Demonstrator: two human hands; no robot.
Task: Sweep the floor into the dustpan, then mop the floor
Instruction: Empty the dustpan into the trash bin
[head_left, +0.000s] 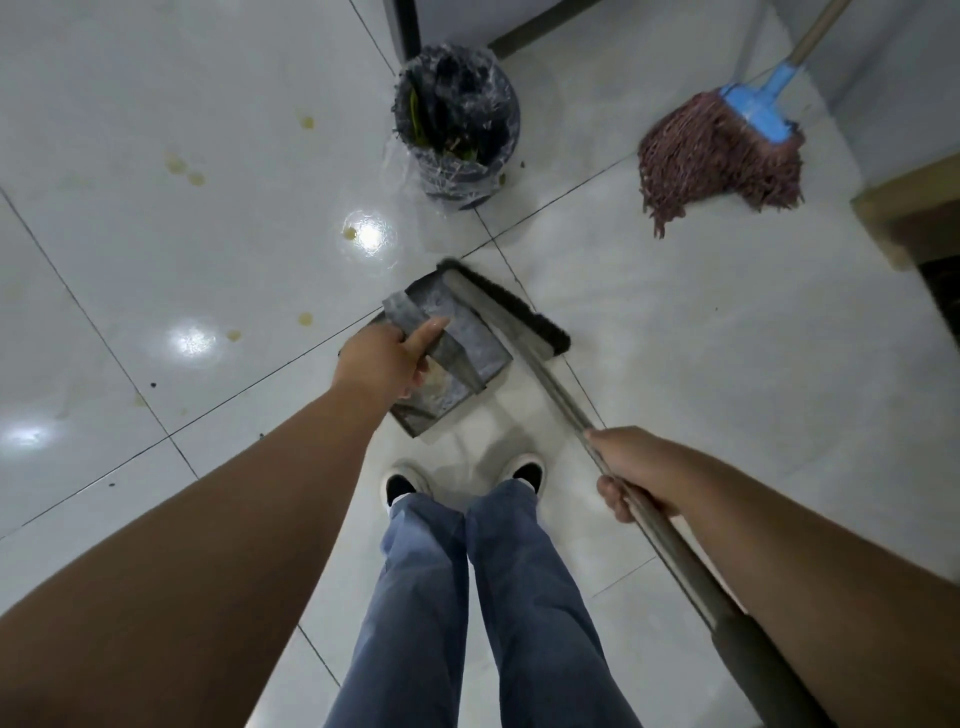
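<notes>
My left hand (387, 364) grips the handle of a grey dustpan (470, 358) held just in front of my feet. My right hand (631, 475) grips the grey pole of a broom (511, 314), whose black bristle head lies along the dustpan's right edge. A reddish string mop (719, 158) with a blue clamp leans at the far right, its head resting on the white tiled floor (182, 249). Yellowish stains (184, 169) and small dark specks mark the tiles to the left.
A black bin (457, 127) lined with clear plastic and holding green scraps stands ahead of the dustpan. A dark furniture leg (408, 23) rises behind it. A wooden ledge (909, 208) juts in at the right. My legs and shoes (527, 473) stand below the dustpan.
</notes>
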